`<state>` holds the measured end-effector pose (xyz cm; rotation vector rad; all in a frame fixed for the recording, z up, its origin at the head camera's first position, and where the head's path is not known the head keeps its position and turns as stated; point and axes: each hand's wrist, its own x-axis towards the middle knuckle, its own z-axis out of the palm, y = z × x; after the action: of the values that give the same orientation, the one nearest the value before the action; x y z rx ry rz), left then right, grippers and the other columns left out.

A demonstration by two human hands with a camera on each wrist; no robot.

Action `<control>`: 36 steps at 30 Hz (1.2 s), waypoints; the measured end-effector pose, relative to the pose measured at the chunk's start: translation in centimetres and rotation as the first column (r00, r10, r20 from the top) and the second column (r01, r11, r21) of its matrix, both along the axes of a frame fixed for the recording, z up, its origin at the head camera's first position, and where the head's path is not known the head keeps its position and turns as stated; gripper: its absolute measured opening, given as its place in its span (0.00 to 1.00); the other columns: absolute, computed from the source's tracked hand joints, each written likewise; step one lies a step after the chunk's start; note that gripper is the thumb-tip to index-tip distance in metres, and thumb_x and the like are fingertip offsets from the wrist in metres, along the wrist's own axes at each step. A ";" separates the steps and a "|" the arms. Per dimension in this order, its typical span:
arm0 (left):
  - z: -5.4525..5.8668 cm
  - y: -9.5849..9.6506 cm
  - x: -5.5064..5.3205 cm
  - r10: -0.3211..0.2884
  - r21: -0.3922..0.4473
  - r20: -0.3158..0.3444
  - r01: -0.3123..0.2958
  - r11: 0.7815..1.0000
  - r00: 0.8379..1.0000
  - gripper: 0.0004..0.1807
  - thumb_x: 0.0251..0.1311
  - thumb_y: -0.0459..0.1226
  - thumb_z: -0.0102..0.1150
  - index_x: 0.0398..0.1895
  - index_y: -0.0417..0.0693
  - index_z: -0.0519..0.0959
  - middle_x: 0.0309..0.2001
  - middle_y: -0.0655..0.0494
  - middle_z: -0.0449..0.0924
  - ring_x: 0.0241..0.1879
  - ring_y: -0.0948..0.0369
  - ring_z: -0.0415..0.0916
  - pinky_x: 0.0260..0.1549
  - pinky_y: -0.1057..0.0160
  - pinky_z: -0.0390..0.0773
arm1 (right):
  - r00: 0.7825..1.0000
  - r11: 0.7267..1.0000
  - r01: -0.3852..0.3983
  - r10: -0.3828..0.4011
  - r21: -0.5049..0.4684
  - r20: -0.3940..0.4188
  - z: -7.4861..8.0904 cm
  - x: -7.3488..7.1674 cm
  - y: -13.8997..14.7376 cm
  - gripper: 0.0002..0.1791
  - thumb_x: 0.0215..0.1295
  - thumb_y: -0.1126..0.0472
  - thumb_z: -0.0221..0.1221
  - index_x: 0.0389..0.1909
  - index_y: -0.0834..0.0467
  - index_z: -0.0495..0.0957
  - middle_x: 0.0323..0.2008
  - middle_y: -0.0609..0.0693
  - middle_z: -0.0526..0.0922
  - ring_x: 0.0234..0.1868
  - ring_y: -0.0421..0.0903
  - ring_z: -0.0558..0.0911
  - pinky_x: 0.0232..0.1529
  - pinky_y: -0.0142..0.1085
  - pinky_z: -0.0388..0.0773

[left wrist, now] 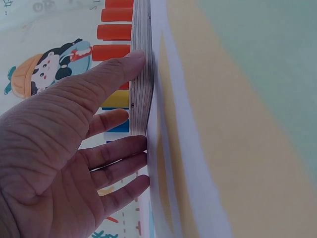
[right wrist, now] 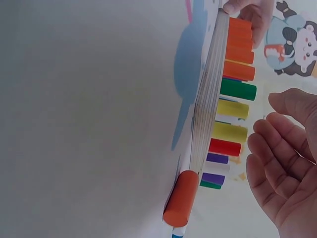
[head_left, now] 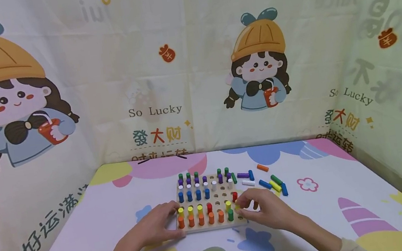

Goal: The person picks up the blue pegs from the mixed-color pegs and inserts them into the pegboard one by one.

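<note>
A wooden pegboard (head_left: 210,228) carries rows of coloured pegs, with some bare holes. My left hand (head_left: 153,226) rests at its front left corner: the thumb (left wrist: 132,62) presses the front edge and the other fingers lie along the left side. My right hand (head_left: 269,207) hovers by the right end, its fingers loosely bent; in the right wrist view they stand apart from the pegs and hold nothing. Nearest to it are a yellow peg (right wrist: 229,131), a red peg (right wrist: 225,147) and a green peg (head_left: 230,215). An orange peg (right wrist: 181,201) lies beside the board, low in the right wrist view.
Loose pegs lie right of the board, among them a white peg (head_left: 248,183), a yellow peg (head_left: 275,186), a blue peg (head_left: 284,190) and an orange peg (head_left: 263,168). A patterned cloth (head_left: 316,221) covers the table. Printed curtains (head_left: 198,78) hang behind and at the sides.
</note>
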<state>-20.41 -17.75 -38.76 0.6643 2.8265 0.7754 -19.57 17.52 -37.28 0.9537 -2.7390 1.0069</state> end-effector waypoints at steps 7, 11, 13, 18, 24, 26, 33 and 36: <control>-0.3 -0.1 0.0 0.000 -0.002 -0.006 0.000 1.000 1.000 0.38 0.51 0.54 0.77 0.61 0.45 0.74 0.54 0.48 0.79 0.57 0.48 0.74 0.62 0.38 0.72 | 1.000 1.000 -0.019 0.019 0.014 0.020 0.0 0.4 1.1 0.11 0.67 0.52 0.68 0.44 0.54 0.85 0.36 0.37 0.83 0.38 0.41 0.81 0.37 0.33 0.81; -0.3 0.0 -0.1 0.002 -0.005 -0.005 -0.002 1.000 1.000 0.39 0.51 0.54 0.78 0.61 0.45 0.74 0.54 0.49 0.80 0.57 0.49 0.75 0.61 0.38 0.72 | 0.999 0.999 -0.031 0.031 0.023 0.023 0.0 0.6 1.6 0.11 0.67 0.52 0.68 0.44 0.54 0.85 0.37 0.37 0.84 0.37 0.37 0.80 0.36 0.34 0.82; -0.3 0.0 -0.1 0.003 -0.007 -0.005 -0.003 1.000 1.000 0.39 0.51 0.54 0.78 0.61 0.45 0.74 0.54 0.49 0.79 0.57 0.49 0.74 0.62 0.38 0.72 | 0.999 0.999 -0.036 0.035 0.031 0.025 -0.1 0.7 1.9 0.11 0.67 0.52 0.68 0.44 0.53 0.85 0.37 0.37 0.84 0.37 0.34 0.79 0.36 0.34 0.82; -0.4 0.0 -0.2 0.013 -0.011 0.005 -0.013 1.000 1.000 0.39 0.51 0.55 0.77 0.61 0.47 0.74 0.55 0.50 0.79 0.57 0.49 0.74 0.62 0.39 0.73 | 0.999 0.999 -0.037 0.037 0.035 0.018 -0.2 1.1 2.4 0.10 0.67 0.50 0.68 0.43 0.51 0.85 0.36 0.36 0.84 0.36 0.34 0.79 0.36 0.34 0.81; -0.3 0.0 -0.2 0.021 -0.011 0.011 -0.021 1.000 1.000 0.38 0.51 0.55 0.77 0.61 0.48 0.74 0.56 0.50 0.79 0.58 0.49 0.74 0.62 0.39 0.72 | 0.999 0.999 -0.044 0.044 0.021 0.001 -0.2 1.5 2.8 0.11 0.67 0.51 0.68 0.43 0.53 0.84 0.35 0.36 0.83 0.35 0.33 0.78 0.34 0.34 0.81; -0.3 0.0 -0.2 0.025 -0.012 0.012 -0.025 1.000 1.000 0.38 0.51 0.55 0.78 0.61 0.48 0.74 0.55 0.50 0.79 0.58 0.49 0.74 0.62 0.39 0.72 | 0.999 0.999 -0.038 0.038 0.020 0.011 -0.2 1.6 2.9 0.12 0.67 0.50 0.68 0.43 0.54 0.84 0.35 0.37 0.83 0.35 0.32 0.78 0.34 0.33 0.81; -0.1 0.1 0.0 0.034 -0.012 0.020 -0.033 0.999 0.999 0.38 0.50 0.54 0.78 0.61 0.48 0.74 0.55 0.50 0.79 0.58 0.50 0.74 0.62 0.39 0.72 | 1.000 1.000 -0.002 0.002 0.027 0.019 -0.2 2.0 3.6 0.12 0.67 0.51 0.68 0.44 0.54 0.84 0.34 0.35 0.82 0.34 0.32 0.78 0.33 0.32 0.80; -0.1 0.1 0.0 0.026 -0.009 0.013 -0.026 1.000 1.000 0.38 0.51 0.54 0.78 0.61 0.48 0.74 0.56 0.50 0.79 0.58 0.49 0.74 0.62 0.39 0.72 | 1.000 1.000 0.004 -0.005 0.030 0.006 -0.3 2.2 4.0 0.11 0.68 0.51 0.68 0.43 0.53 0.84 0.33 0.34 0.82 0.34 0.32 0.78 0.31 0.31 0.79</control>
<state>-20.43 -17.70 -38.83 0.6206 2.8308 0.7684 -17.39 21.49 -37.59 0.9497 -2.7673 0.9726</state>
